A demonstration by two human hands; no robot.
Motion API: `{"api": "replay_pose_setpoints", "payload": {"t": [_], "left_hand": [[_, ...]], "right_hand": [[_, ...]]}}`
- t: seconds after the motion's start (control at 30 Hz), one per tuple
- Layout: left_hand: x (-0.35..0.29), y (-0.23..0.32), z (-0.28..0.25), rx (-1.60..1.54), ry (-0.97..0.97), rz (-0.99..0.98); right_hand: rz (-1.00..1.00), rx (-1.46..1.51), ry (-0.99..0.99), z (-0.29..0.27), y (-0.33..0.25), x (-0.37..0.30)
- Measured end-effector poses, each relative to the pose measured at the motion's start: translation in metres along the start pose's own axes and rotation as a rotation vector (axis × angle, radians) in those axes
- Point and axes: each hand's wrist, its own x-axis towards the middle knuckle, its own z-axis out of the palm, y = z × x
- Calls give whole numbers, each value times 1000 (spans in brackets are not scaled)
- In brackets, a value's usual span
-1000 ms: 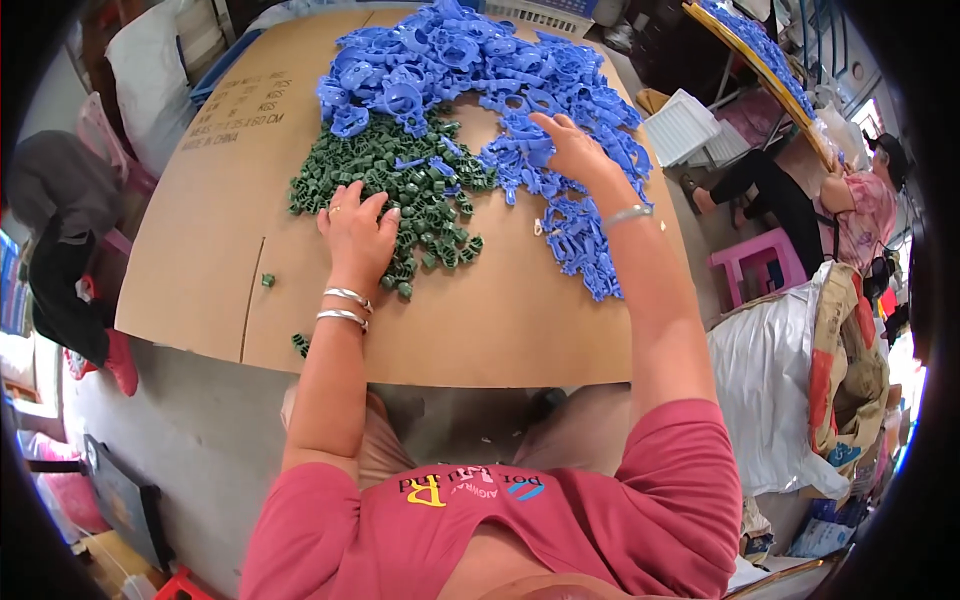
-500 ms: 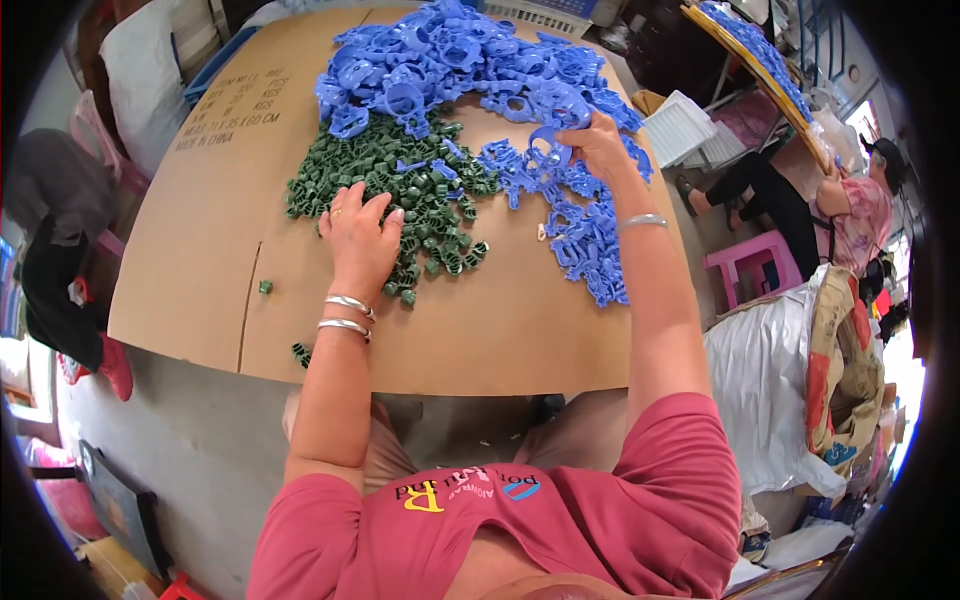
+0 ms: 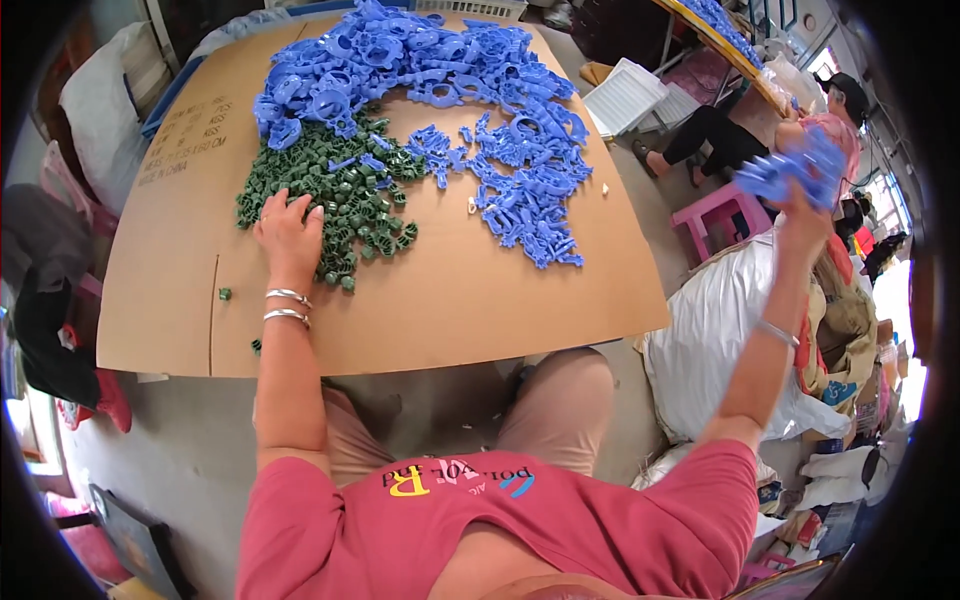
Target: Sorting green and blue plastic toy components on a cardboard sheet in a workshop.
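Observation:
My left hand (image 3: 290, 238) rests with fingers spread on the near left edge of a pile of small dark green plastic pieces (image 3: 345, 190). Off the table's right side, my raised right hand (image 3: 804, 218) grips a blue plastic part (image 3: 795, 172); motion smears both, and its exact shape is not clear. A large heap of blue plastic parts (image 3: 400, 60), many with round openings, covers the far side of the table. Smaller blue pieces (image 3: 530, 200) trail from it down the right side. A few blue bits lie on top of the green pile.
The table is covered by a cardboard sheet (image 3: 440, 315). Two loose green pieces lie near its left front. Right of it are a white sack (image 3: 690, 340), a pink stool (image 3: 722, 215) and white trays (image 3: 628, 95). One person (image 3: 835, 130) sits at the far right; another (image 3: 50, 240) is at left.
My right hand has lifted away from the blue parts on the table and swung right, past its edge, with a blue part in it. My left hand stays on the green pile.

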Motion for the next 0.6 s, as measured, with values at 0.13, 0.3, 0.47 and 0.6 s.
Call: {"api": "replay_pose_setpoints", "payload": {"t": [0.13,0.3,0.47,0.6], "left_hand": [[-2,17,4,10,-5,39],[-4,16,-13,95,-41,19],[-3,15,6,31,-32,7],[-5,13,3,36,14,17]], "right_hand": [[420,-445,25,-167,236,29],[860,-529,-111,-185,250,-26],[804,30,-225,-58,210,-78],[473,400,-391,86,-52,-50]]}}
